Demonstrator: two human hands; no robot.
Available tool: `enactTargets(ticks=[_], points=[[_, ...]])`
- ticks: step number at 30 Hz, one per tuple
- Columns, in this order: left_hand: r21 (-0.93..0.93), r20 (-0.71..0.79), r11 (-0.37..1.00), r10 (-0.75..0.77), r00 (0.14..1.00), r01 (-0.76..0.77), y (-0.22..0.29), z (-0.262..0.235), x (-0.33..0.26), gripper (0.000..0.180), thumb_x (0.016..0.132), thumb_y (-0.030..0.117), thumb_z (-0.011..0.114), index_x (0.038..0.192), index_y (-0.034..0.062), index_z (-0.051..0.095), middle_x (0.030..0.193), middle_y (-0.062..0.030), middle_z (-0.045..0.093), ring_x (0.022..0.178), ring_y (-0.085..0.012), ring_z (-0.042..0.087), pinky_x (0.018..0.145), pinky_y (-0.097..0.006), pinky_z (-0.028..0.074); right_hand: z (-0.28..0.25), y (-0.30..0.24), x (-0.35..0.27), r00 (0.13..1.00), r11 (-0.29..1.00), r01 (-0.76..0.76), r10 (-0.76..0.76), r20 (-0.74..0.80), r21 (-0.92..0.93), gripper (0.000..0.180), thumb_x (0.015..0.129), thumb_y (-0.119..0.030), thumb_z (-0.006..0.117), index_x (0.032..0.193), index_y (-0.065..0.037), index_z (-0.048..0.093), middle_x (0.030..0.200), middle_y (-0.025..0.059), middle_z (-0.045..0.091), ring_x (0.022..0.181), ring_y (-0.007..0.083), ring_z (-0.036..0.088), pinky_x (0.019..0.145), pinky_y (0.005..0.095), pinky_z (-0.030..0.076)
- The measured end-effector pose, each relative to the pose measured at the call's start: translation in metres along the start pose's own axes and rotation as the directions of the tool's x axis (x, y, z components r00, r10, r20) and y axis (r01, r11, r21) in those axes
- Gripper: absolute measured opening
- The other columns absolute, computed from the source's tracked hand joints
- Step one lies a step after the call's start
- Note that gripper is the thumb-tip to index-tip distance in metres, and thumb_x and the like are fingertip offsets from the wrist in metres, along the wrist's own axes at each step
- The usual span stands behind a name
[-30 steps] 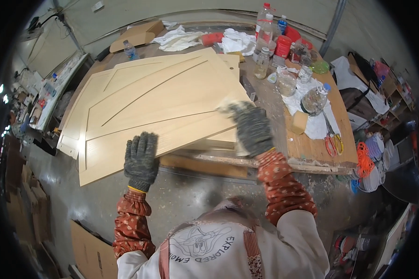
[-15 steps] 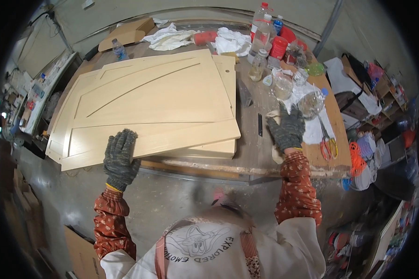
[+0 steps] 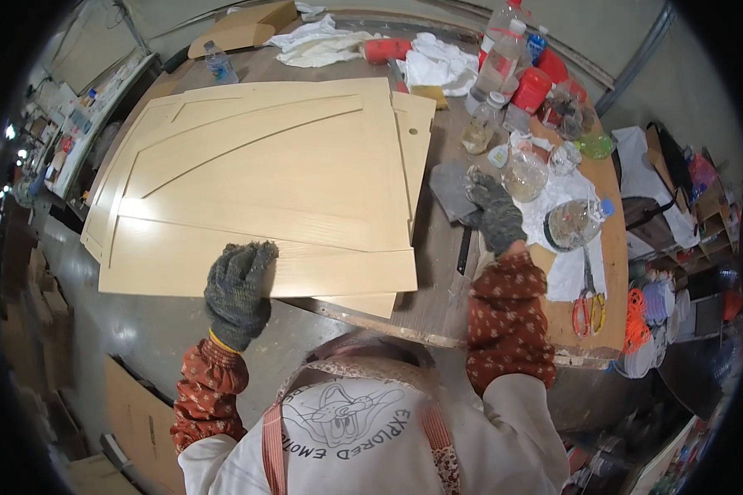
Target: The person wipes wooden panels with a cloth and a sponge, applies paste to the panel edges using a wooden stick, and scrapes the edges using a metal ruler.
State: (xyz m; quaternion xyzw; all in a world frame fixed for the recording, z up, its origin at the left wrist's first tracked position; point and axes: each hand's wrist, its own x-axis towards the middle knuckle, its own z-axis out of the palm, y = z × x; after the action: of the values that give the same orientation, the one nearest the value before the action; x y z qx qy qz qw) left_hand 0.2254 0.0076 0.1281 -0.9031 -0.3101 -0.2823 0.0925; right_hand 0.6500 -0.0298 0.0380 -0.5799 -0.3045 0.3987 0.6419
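Observation:
Cream panels with moulded lines lie stacked on a worktable (image 3: pixel 442 256). Over the near edge of the top panel (image 3: pixel 260 186) rests my left hand (image 3: pixel 241 293), in a dark grey knit glove. Its fingers lie stretched out on the surface; the thumb is hard to see. My right hand (image 3: pixel 497 216), gloved alike, is at the right of the stack. Its fingers are bent over the right edge of a thin grey sheet (image 3: pixel 450 191), closed on it; the fingertips are partly hidden. A clear bottle (image 3: pixel 574 224) with a blue cap lies just right of that hand.
Scissors (image 3: pixel 588 313) with red and yellow handles lie by white cloth (image 3: pixel 561 276) at the right. Several bottles and jars crowd the far right, including a red container (image 3: pixel 532 89). Rags (image 3: pixel 326 43), a small water bottle (image 3: pixel 220 63) and a cardboard box (image 3: pixel 243 29) sit behind the panels.
My right hand has moved away from the beige cloth at the table's near side to the grey sheet. My left hand stays at the panel's near edge. The whole view has turned slightly.

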Motion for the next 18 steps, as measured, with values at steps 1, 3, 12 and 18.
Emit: enactTargets(ticks=[1,3,12,18], points=[[-0.013,0.019,1.0,0.003,1.0,-0.003,0.006,-0.002,0.003,0.054,0.063,-0.005,0.056,0.115,0.0059,0.059,0.102,-0.0144,0.062,0.098,-0.0345,0.058,0.09,-0.046,0.046,-0.011,-0.003,-0.008,0.996,0.98,-0.024,0.042,0.084,-0.196,0.039,0.085,-0.022,0.06,0.12,-0.004,0.055,0.125,0.0158,0.053,0.104,0.0325,0.057,0.091,0.0343,0.045],[-0.029,0.063,1.0,0.006,0.998,-0.004,0.017,-0.006,0.004,0.059,0.058,-0.006,0.055,0.116,0.0044,0.059,0.106,-0.015,0.061,0.1,-0.0352,0.057,0.091,-0.047,0.045,-0.002,-0.025,-0.023,0.993,0.484,0.078,0.04,0.111,-0.872,0.049,0.086,-0.036,0.057,0.12,-0.001,0.054,0.115,0.0192,0.059,0.107,0.034,0.056,0.09,0.0378,0.044],[-0.078,0.096,0.993,0.094,0.991,-0.087,0.01,0.002,0.012,0.062,0.056,-0.003,0.059,0.117,0.0033,0.057,0.111,-0.0165,0.06,0.103,-0.0368,0.056,0.094,-0.049,0.044,0.036,-0.021,-0.045,0.95,-0.236,0.311,0.041,0.311,-0.921,0.054,0.081,-0.035,0.057,0.127,-0.009,0.049,0.132,0.0181,0.047,0.118,0.0326,0.048,0.099,0.0382,0.039],[-0.258,0.337,0.954,0.238,0.911,-0.154,0.004,-0.031,0.035,0.066,0.073,0.031,0.072,0.13,0.0081,0.05,0.137,-0.0187,0.043,0.129,-0.0355,0.04,0.109,-0.051,0.025,0.019,-0.077,-0.079,0.851,0.449,0.515,-0.371,0.372,-0.73,0.032,0.081,-0.025,0.063,0.109,-0.01,0.06,0.124,0.0135,0.053,0.12,0.034,0.047,0.1,0.0397,0.041]])
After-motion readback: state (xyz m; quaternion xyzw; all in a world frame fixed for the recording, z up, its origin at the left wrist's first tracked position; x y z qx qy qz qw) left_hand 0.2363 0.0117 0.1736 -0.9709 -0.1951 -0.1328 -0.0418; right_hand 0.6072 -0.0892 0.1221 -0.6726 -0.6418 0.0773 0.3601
